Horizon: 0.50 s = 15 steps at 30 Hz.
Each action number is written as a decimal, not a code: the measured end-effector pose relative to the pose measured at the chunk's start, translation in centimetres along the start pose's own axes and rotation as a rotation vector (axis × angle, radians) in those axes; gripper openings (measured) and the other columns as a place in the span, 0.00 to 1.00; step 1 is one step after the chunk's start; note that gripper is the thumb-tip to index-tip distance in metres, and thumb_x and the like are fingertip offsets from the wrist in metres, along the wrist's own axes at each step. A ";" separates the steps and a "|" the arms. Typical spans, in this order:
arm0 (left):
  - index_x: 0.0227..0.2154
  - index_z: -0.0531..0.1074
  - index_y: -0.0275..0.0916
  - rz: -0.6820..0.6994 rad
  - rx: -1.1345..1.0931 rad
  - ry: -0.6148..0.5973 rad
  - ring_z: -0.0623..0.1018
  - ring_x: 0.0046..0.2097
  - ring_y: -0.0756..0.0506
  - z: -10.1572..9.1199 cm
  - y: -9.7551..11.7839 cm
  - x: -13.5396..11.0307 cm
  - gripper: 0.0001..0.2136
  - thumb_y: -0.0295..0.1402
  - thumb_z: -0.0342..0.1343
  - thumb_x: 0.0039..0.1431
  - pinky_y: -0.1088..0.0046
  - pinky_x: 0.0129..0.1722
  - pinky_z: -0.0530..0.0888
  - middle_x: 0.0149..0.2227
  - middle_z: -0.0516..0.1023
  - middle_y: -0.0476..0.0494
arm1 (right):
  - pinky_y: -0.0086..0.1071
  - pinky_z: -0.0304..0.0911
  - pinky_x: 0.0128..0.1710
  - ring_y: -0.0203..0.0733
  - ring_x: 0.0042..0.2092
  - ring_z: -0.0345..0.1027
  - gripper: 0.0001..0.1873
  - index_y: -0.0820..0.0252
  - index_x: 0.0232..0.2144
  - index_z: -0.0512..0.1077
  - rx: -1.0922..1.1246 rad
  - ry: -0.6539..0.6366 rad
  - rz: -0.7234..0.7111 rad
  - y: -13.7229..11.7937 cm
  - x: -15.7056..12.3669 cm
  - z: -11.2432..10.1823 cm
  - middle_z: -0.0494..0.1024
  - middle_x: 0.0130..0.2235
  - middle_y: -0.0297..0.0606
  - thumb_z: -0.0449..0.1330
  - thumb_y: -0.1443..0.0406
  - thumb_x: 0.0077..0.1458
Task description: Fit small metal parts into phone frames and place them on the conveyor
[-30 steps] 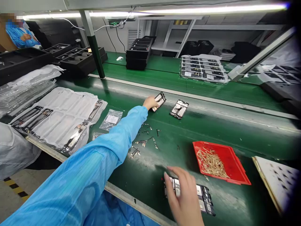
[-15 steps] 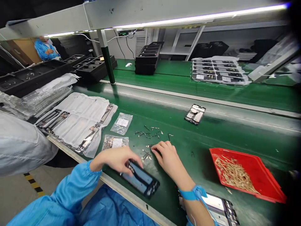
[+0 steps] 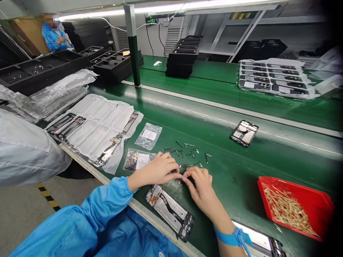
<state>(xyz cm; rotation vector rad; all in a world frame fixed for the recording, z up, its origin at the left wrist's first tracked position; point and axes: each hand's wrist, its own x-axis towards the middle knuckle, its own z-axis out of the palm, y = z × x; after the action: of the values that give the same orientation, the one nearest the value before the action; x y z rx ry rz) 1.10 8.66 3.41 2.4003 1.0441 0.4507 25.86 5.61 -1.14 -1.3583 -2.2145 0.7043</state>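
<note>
Green antistatic belt worktop (image 3: 241, 167) here, and the action is right in the middle of it. The left hand (image 3: 158, 170), blue cuff at the wrist, and the right hand (image 3: 199, 189), wearing a blue wrist strap (image 3: 227, 237), are together, with their fingertips (image 3: 178, 175) meeting over the mat. Whatever might be between them is too small to make out, so I can't tell if they're pinching a part or just touching.

Right below them, a phone frame (image 3: 169, 212) lies open side up by the worktop's near edge. Just above the hands is a loose scatter of small metal pieces (image 3: 184, 151).

How far along? Hard to call, but going by how things lie, a red plastic tray (image 3: 325, 207) holds a big heap of brass-coloured pins (image 3: 286, 210), while the loose pieces are only a small bunch. Another frame (image 3: 244, 132) sits farther up the belt, and a third device (image 3: 257, 232) is cut off at the bottom of the view.

Over on the left, a white padded sheet (image 3: 93, 125) has more frames lying on it, next to a zip bag (image 3: 148, 136). Black trays (image 3: 182, 57) are stacked on the far belt, and a co-worker (image 3: 55, 32) stands way in the back.
</note>
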 end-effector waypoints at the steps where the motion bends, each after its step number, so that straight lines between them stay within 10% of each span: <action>1: 0.41 0.78 0.39 0.019 -0.005 -0.018 0.75 0.50 0.42 0.3 -0.2 0.4 0.14 0.43 0.54 0.78 0.63 0.50 0.64 0.42 0.83 0.45 | 0.47 0.56 0.50 0.52 0.50 0.64 0.13 0.51 0.41 0.74 0.050 0.047 0.007 -0.3 -0.2 0.0 0.78 0.47 0.39 0.53 0.54 0.76; 15: 0.38 0.79 0.38 0.027 -0.045 0.041 0.74 0.49 0.43 0.4 -0.6 0.8 0.14 0.38 0.55 0.78 0.61 0.52 0.62 0.41 0.85 0.44 | 0.43 0.60 0.51 0.46 0.46 0.73 0.08 0.47 0.40 0.81 0.439 0.139 0.086 -0.7 -1.0 -0.5 0.81 0.41 0.34 0.65 0.54 0.69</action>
<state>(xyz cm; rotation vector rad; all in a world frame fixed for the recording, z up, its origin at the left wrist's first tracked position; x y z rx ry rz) 1.48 9.45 2.82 2.3775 1.0097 0.5291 26.09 4.54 -0.43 -1.2367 -1.7673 1.0229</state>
